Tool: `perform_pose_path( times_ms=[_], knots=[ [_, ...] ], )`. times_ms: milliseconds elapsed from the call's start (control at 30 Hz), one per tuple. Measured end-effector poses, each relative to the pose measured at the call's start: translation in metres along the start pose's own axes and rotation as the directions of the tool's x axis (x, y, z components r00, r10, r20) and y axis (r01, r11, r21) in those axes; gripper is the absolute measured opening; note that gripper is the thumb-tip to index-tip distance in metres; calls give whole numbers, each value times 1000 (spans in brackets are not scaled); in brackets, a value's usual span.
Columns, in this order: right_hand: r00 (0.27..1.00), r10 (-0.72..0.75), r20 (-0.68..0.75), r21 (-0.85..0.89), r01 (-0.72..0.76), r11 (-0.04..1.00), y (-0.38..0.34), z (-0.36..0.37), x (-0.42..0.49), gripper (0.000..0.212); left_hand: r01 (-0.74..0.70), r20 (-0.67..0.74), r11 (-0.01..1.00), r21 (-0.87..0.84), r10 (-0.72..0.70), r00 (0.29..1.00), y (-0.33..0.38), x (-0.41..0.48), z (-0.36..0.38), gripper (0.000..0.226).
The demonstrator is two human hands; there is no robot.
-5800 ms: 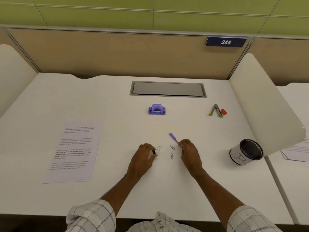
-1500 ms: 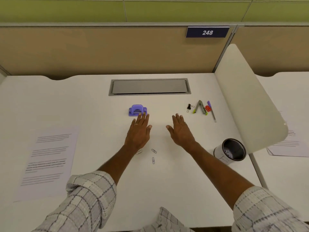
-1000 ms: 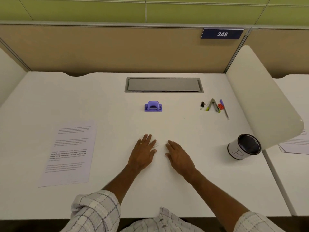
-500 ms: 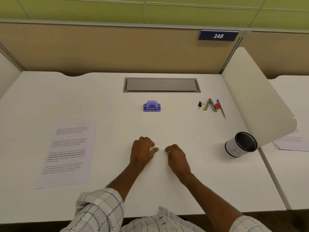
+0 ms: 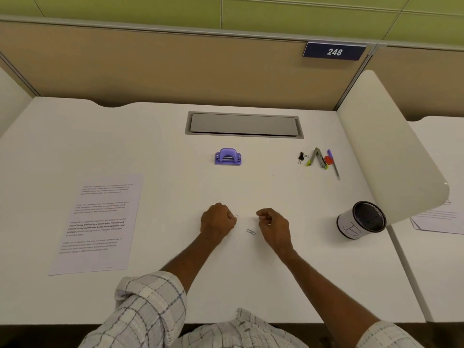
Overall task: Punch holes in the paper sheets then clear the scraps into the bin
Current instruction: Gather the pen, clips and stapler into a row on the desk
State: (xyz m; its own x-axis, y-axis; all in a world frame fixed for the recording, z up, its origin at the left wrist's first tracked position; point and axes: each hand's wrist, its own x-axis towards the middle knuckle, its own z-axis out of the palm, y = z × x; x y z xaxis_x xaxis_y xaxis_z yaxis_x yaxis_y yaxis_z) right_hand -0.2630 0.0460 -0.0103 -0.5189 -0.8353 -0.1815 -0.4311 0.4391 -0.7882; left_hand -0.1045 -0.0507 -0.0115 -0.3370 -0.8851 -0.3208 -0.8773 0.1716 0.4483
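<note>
Left hand (image 5: 217,221) low over desk (image 5: 150,285), near centre, fingers curled, pinching small paper clip (image 5: 236,216) at fingertips. Right hand (image 5: 273,224) just right of it, fingers curled, thumb meeting forefinger; cannot tell whether it pinches anything. Second clip (image 5: 250,231) loose on desk between hands. Purple hole punch (image 5: 228,156) farther back, centre, untouched. Printed paper sheet (image 5: 98,222) flat at left, well apart from hands. Bin (image 5: 349,227), white cup with dark inside, at right. Binder clip (image 5: 302,156), pen (image 5: 335,169) far right

Smooth matt white desk (image 5: 150,146); purple plastic hole punch (image 5: 228,156); thin metal paper clip (image 5: 250,231); matt paper sheet (image 5: 100,222)
</note>
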Motion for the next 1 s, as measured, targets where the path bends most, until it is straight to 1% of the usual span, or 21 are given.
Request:
perform_pose_path(
  times_ms=[67,133,233,300,333,433,500,567,667,733,833,933,1000],
  knots=[
    [999,15,47,-84,-11,996,3,-5,1,37,13,17,1000,-22,-13,1000,2,1,0,25],
    [995,31,94,-165,-15,986,6,-7,-1,34,13,20,999,-43,-12,1000,4,0,1,20],
    [983,10,182,-206,29,978,10,-2,-6,19,-17,40,998,-67,20,999,5,-3,4,12],
    [975,42,220,-202,3,979,9,2,-9,8,-23,49,992,-126,29,998,3,-6,7,8],
    [974,49,221,-212,-1,977,9,3,-10,8,-14,53,983,-185,24,998,2,-6,9,10],
    [974,-15,224,-336,92,937,7,7,-7,4,0,30,929,-370,12,999,-1,-6,11,29],
    [969,-48,244,-385,143,912,5,10,-6,4,-18,-33,905,-425,5,999,-4,-5,11,36],
    [958,-48,283,-425,170,889,4,12,-4,10,-25,-91,896,-443,-17,996,-7,-3,9,31],
    [927,-39,373,-505,239,829,1,13,-2,18,-39,-97,890,-454,-6,995,-11,-1,8,25],
    [918,-60,392,-516,273,812,1,13,-4,18,-43,-91,882,-469,1,996,-12,-1,8,22],
    [913,-88,398,-497,296,816,1,12,-8,9,-25,-73,845,-535,-16,997,-15,1,8,19],
    [912,-108,396,-465,300,833,-1,8,-8,13,44,-9,767,-641,-64,998,-17,4,7,19],
    [924,-112,366,-412,269,870,0,6,-3,12,74,29,717,-693,-75,997,-15,7,7,19]
  ],
)
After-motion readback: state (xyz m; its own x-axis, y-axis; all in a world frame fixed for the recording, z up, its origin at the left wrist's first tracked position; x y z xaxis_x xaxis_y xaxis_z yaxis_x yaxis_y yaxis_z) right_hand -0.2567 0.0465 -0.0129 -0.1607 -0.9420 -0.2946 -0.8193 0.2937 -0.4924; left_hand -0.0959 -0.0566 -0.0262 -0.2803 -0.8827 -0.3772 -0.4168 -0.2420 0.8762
